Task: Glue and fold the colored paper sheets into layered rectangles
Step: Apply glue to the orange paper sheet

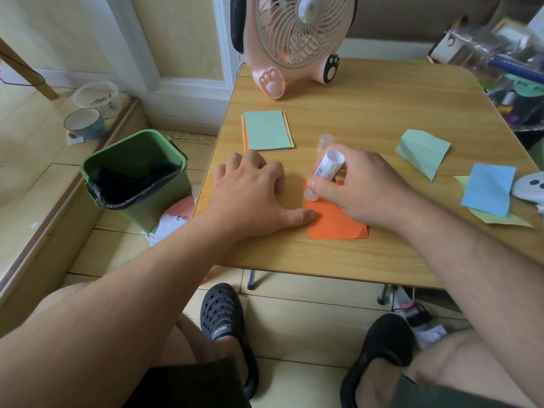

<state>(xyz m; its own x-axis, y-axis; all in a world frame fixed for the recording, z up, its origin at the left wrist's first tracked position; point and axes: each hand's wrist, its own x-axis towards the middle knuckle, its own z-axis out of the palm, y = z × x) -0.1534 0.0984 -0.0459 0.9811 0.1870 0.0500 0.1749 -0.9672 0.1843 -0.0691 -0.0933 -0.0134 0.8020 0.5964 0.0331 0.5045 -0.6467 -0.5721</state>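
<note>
An orange paper sheet (335, 223) lies flat near the front edge of the wooden table (368, 107). My right hand (362, 187) grips a white glue stick (325, 169), tilted with its tip down on the orange sheet's upper left corner. My left hand (253, 189) rests palm-down on the table, fingers spread, its thumb pressing the sheet's left edge. The glue cap (325, 141) stands just behind the stick. A stack of colored sheets (267, 131), pale green on top, lies farther back. Folded pieces sit at the right: a green one (422, 153) and a blue one (487, 189) over yellow.
A pink fan (297, 39) stands at the table's back edge. A green bin (138, 175) with a black liner sits on the floor left of the table. Clutter in clear plastic (500, 57) crowds the back right corner. A white object (531, 185) lies at the right edge.
</note>
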